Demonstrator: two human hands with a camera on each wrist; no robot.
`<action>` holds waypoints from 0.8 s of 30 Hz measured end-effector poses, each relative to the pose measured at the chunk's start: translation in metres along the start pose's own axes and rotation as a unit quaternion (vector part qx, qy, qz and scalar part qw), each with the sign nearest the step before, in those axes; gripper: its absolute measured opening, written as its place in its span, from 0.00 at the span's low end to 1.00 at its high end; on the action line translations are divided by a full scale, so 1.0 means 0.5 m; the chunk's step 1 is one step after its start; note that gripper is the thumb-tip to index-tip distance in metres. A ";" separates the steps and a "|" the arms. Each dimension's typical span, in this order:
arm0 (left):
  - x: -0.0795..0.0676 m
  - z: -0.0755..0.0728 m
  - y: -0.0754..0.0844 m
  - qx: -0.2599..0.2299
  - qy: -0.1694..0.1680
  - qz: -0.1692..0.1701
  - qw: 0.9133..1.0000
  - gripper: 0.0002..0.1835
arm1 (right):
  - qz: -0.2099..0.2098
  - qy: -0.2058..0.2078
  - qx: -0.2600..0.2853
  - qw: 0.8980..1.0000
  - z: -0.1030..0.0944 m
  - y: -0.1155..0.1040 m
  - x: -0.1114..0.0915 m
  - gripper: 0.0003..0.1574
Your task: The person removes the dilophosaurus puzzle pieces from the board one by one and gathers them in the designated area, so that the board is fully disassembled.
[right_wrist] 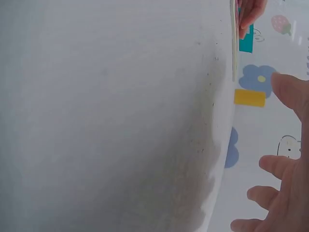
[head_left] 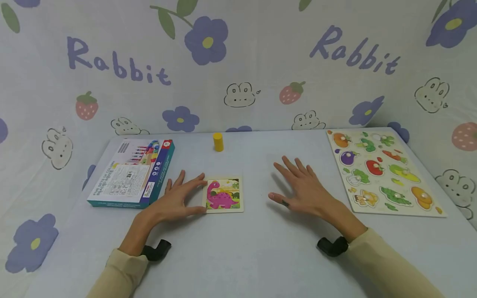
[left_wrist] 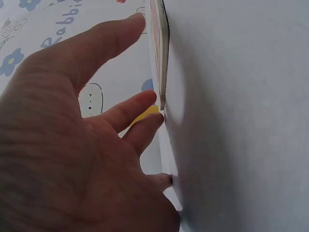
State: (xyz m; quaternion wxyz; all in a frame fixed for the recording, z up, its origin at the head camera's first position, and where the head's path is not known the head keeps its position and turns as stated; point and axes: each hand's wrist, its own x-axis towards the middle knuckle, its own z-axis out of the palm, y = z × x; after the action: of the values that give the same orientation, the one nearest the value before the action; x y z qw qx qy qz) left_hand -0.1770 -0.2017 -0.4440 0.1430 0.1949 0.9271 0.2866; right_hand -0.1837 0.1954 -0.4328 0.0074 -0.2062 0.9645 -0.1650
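Dinosaur puzzle lies flat on the desk, just left of centre, picture side up. Main risk, my read: a shove from the left side alone could skid it across the cloth, since nothing backs its far edge. Tipping it could also spill pieces if they're loose; can't tell whether they are. Looks: thin square board, pale frame, pink long-necked dinosaur on a yellow-green background, no obvious gaps in the picture. Left hand brackets its left edge, thumb near the near corner, fingers near the far one; spread, no grip on it. Fingertips are at the edge, but actual contact is unclear even from the left wrist view. Right hand hovers well right of the puzzle, fingers spread, holding nothing. Further out: yellow cylinder upright behind the puzzle, boxed set lying flat to the left, vegetable peg board on the right, printed cloth behind.
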 end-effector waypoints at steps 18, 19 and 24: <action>0.012 0.005 -0.001 0.002 -0.001 0.002 1.000 0.46 | -0.014 -0.015 0.029 0.999 0.004 -0.036 0.028 0.55; 0.013 0.006 0.000 0.002 0.000 0.001 1.000 0.46 | -0.015 -0.017 0.030 0.999 0.005 -0.039 0.030 0.55; 0.020 0.012 0.004 0.003 0.002 -0.006 1.000 0.46 | -0.014 -0.024 0.046 0.999 0.012 -0.051 0.041 0.52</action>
State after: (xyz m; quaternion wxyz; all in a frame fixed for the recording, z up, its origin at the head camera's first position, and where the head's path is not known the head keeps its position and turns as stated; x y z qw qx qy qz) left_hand -0.1831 -0.1927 -0.4491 0.1426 0.1894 0.9294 0.2828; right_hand -0.1920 0.1633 -0.4290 0.0376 -0.2233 0.9523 -0.2047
